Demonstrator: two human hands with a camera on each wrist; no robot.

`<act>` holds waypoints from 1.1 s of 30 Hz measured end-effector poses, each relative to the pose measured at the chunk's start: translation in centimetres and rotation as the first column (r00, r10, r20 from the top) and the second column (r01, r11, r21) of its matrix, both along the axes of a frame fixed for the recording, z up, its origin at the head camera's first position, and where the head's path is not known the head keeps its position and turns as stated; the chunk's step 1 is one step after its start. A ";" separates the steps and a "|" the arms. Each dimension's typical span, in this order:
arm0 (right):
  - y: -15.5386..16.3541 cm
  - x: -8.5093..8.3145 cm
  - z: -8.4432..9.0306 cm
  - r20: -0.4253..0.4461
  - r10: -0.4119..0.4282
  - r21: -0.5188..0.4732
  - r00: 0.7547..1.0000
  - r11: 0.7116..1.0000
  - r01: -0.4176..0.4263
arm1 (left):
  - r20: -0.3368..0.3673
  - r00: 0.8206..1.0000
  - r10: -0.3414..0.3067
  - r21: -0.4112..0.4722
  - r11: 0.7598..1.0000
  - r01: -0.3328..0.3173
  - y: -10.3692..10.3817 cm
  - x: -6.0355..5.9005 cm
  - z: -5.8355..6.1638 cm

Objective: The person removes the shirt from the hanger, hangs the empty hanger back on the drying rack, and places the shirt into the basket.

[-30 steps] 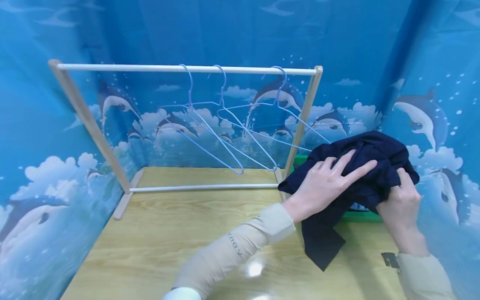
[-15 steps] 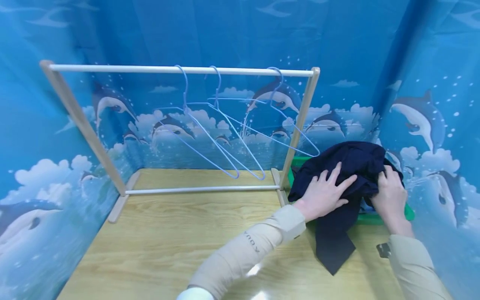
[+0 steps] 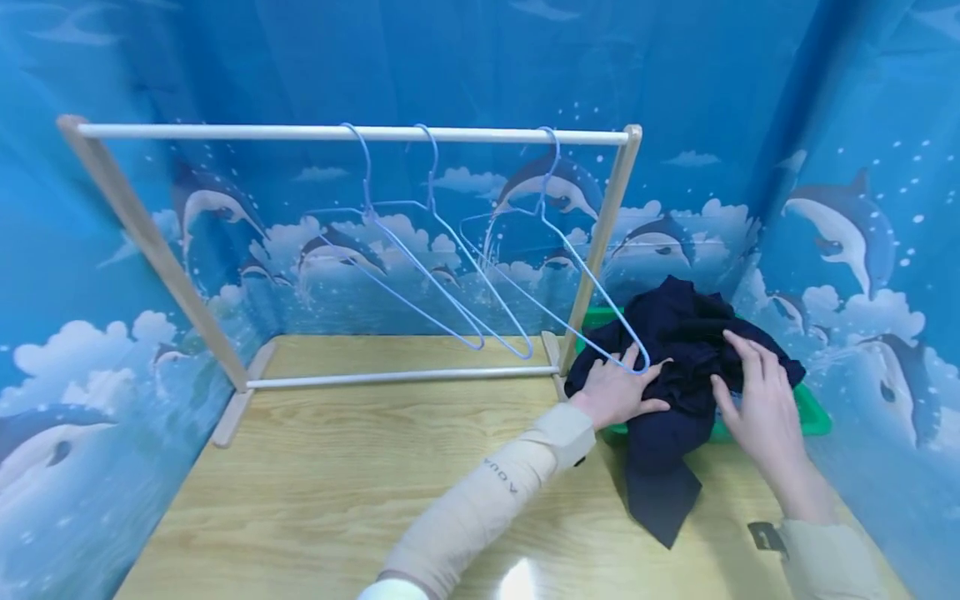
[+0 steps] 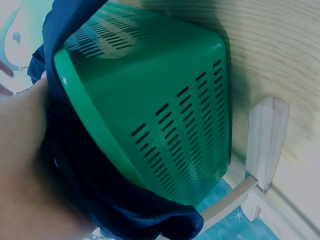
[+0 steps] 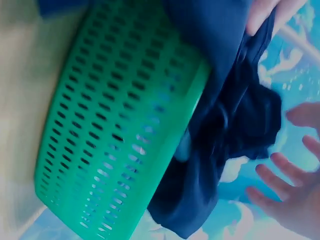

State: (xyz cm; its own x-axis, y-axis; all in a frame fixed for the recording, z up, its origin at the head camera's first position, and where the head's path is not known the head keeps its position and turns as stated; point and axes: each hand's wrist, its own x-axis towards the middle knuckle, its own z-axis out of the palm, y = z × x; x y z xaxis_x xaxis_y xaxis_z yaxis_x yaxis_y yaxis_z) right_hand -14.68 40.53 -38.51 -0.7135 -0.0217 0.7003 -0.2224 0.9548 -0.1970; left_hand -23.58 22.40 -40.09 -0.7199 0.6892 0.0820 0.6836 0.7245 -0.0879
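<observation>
A dark navy garment [image 3: 678, 333] lies bunched over the green basket [image 3: 813, 414], and one end of it hangs down over the front. My left hand [image 3: 617, 395] rests on the garment's left part with spread fingers. A hanger's lower corner crosses in front of that hand. My right hand [image 3: 767, 417] hovers by the garment's right side, its fingers extended. In the right wrist view, a gap separates the fingers of the right hand [image 5: 292, 185] from the cloth. The left wrist view has the cloth draped over the slotted basket's rim, hiding most of the left fingers.
A rack with a white top rail [image 3: 262, 132] stands left of the basket on a wooden table [image 3: 360, 467]. Three thin lilac hangers hang from it; the rightmost hanger [image 3: 581, 258] reaches over the basket. A dolphin-print curtain [image 3: 450, 67] encloses the back and sides.
The garment has sunk lower onto the basket. My right hand has let go of it and opened. The left hand has slid a little left, and the right hanger has swung over it.
</observation>
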 end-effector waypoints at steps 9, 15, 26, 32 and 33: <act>-1.8 3.9 -1.6 0.531 -0.137 0.151 0.836 0.986 0.065 | 0.004 1.000 -0.009 -0.015 1.000 0.009 -0.7 -0.3 0.4; -2.6 4.2 -4.5 0.751 -0.054 0.088 0.658 0.996 -0.019 | 0.007 1.000 -0.019 -0.008 1.000 0.019 -0.9 -0.3 0.2; -1.8 3.1 -0.6 0.158 0.025 0.121 0.987 0.992 -0.044 | -0.004 0.999 -0.032 0.013 0.999 0.032 -1.5 0.2 0.5; -0.5 0.4 2.2 -0.101 -0.115 0.081 0.988 0.989 0.123 | 0.030 0.999 -0.043 0.020 0.999 0.043 -1.9 0.1 1.0; -0.5 -0.1 2.3 -0.092 -0.135 0.063 0.987 0.988 0.141 | 0.040 0.998 -0.047 0.028 0.999 0.046 -2.0 0.1 1.0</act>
